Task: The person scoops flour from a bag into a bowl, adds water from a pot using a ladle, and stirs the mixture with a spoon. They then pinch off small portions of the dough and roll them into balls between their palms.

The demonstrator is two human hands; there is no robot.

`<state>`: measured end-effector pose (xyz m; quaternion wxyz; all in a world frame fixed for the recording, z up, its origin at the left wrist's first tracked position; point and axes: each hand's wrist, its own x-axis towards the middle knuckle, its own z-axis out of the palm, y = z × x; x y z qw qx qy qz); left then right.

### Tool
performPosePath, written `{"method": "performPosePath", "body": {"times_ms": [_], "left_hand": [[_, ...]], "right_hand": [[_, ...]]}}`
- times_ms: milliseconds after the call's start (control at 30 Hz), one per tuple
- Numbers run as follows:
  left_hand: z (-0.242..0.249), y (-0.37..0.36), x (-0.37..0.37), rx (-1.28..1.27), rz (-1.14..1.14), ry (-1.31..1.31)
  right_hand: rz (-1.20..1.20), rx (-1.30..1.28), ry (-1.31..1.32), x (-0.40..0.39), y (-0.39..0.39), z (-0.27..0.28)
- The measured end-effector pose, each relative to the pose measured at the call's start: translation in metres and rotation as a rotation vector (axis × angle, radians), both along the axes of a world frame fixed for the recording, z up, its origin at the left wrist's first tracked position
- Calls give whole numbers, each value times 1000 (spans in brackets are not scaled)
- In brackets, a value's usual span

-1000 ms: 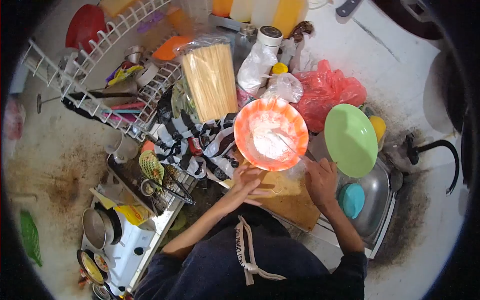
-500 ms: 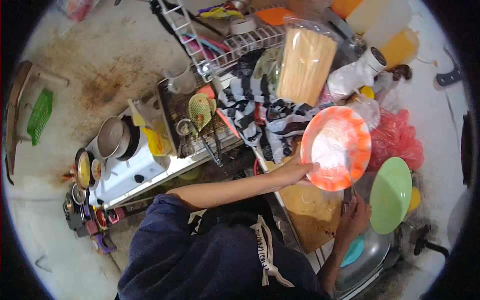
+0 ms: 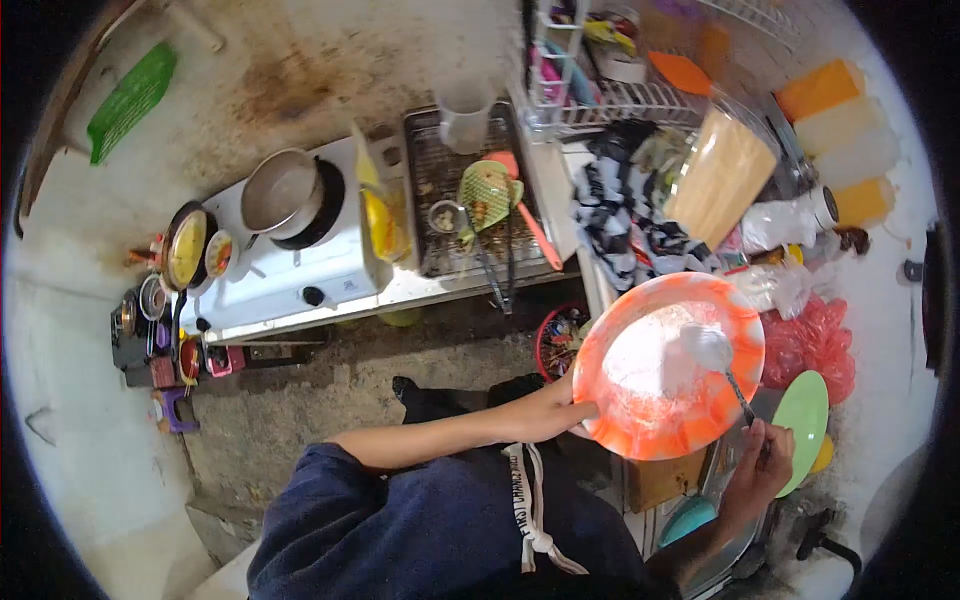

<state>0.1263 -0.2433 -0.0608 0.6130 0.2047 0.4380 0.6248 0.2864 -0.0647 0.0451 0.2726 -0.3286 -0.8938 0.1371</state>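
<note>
An orange-and-white plate with a scalloped pattern [image 3: 735,400] is held up in front of my body. My left hand [image 3: 548,410] grips its left rim, thumb on top and the other fingers underneath. A heap of white powder [image 3: 645,355] lies in the plate. My right hand [image 3: 757,470] is closed around the handle of a metal spoon [image 3: 708,348], whose bowl, whitened with powder, is over the right side of the heap. A green plate [image 3: 803,430] stands tilted just beyond my right hand.
Left stands a white stove [image 3: 290,290] with a pot [image 3: 282,192]. Beside it, a dark tray [image 3: 425,150] carries a green strainer [image 3: 487,193] and utensils. Behind the plate are a striped plastic bag [image 3: 610,190], packaged sticks [image 3: 722,180] and a red bag [image 3: 812,350].
My view has swung left, bringing more of the stove into sight. The plate appears nearer and larger, and the spoon's bowl now shows over the powder.
</note>
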Motion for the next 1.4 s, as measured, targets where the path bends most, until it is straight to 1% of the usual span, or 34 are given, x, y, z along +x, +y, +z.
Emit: {"method": "performPosePath", "body": {"times_ms": [33,67,133,167,200,267,300,333,400,433,467,500,533,600,633,667,700,733,767,800,833,867,933,1033,1100,1167,1233,1267,1333,1367,1400], "left_hand": [[0,-22,0,-7,59,25],[-2,-44,0,2,86,30],[-7,-95,-6,5,140,168],[-2,-123,-7,-29,188,58],[-2,-152,-9,-36,213,62],[-6,-205,-13,-190,329,75],[-25,-229,-9,-277,439,69],[-40,-253,-10,-271,458,66],[-66,-297,-11,-254,597,-85],[-77,-316,-12,-311,645,-98],[-87,-332,-11,-311,655,-105],[-96,-347,-10,-286,740,-173],[-105,-359,-10,-259,826,-240],[-127,-380,-13,-289,829,-227],[-135,-388,-14,-271,890,-295],[-142,-395,-15,-251,948,-366],[-148,-401,-19,-247,951,-368],[-153,-404,-24,-208,1008,-371],[-155,-406,-26,-173,1063,-379],[-156,-408,-28,-171,1063,-385],[-155,-409,-33,-168,1094,-388],[-155,-408,-39,-163,1130,-388],[-150,-409,-47,-176,1132,-408],[-150,-406,-61,-184,1149,-414],[-150,-404,-66,-195,1153,-401],[-153,-399,-76,-246,1224,-435],[-164,-399,-87,-259,1174,-429],[-171,-400,-90,-262,1150,-431],[-174,-393,-100,-265,1118,-433],[-171,-390,-106,-280,1114,-406],[-169,-387,-112,-294,1114,-381]], "right_hand": [[12,56,-87,-12,-14,9],[39,65,-81,-19,-23,7],[259,12,89,-39,-42,-8],[338,63,112,-52,-55,-16],[362,55,118,-67,-80,-24],[478,-429,205,-96,-134,-39],[477,-367,30,-109,-154,-47],[470,-303,-144,-121,-173,-55],[603,-441,-188,-145,-222,-67],[639,-486,-239,-156,-244,-72],[672,-534,-292,-164,-263,-79],[719,-539,-283,-167,-275,-99],[758,-563,-334,-171,-292,-102],[830,-533,-275,-181,-322,-124],[835,-534,-278,-186,-334,-133],[833,-476,-300,-191,-345,-141],[831,-412,-318,-198,-353,-148],[835,-407,-321,-206,-358,-157],[831,-305,-320,-211,-361,-165],[824,-203,-318,-216,-365,-168],[813,-166,-297,-221,-371,-166],[821,-160,-297,-228,-371,-167],[850,-65,-292,-238,-374,-171],[866,-18,-263,-253,-373,-176],[884,-13,-274,-262,-370,-184],[868,-7,-275,-274,-366,-191],[871,-47,-217,-277,-363,-198],[830,-58,-225,-276,-361,-200],[798,-184,-271,-279,-355,-205],[746,-341,-265,-278,-350,-216],[724,-349,-260,-279,-346,-220]]}}
